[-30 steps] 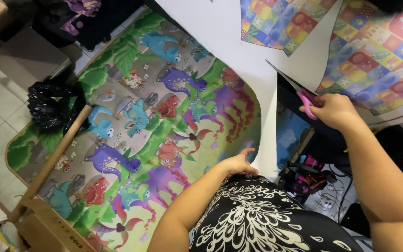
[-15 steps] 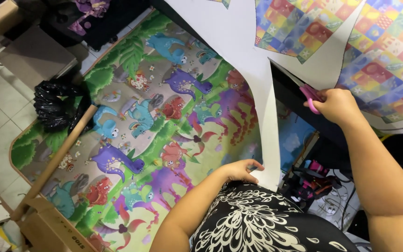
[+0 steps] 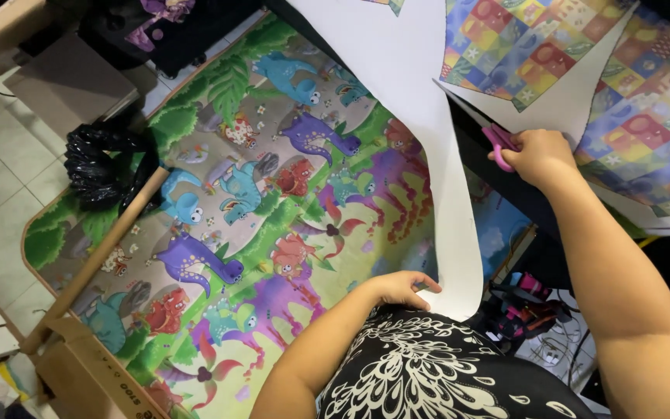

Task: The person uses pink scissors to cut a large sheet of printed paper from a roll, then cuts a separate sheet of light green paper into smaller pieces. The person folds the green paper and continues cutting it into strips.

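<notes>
While the right hand (image 3: pixel 535 155) works pink-handled scissors (image 3: pixel 484 128), the left hand (image 3: pixel 401 289) pinches the sheet (image 3: pixel 420 101).

The right hand is closed around the scissor handles, blades pointing up-left into the white back of the sheet, beside its colourful patchwork print (image 3: pixel 645 101). The left hand, fingers curled shut, grips the sheet's lower edge where it hangs near the person's lap. Below lies a dinosaur mat (image 3: pixel 257 202) on the floor; a black bag (image 3: pixel 98 167) sits at its left edge, next to a wooden pole (image 3: pixel 94 264).

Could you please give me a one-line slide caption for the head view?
Right hand cuts a white sheet with pink-handled scissors; left hand holds its lower end.
</notes>
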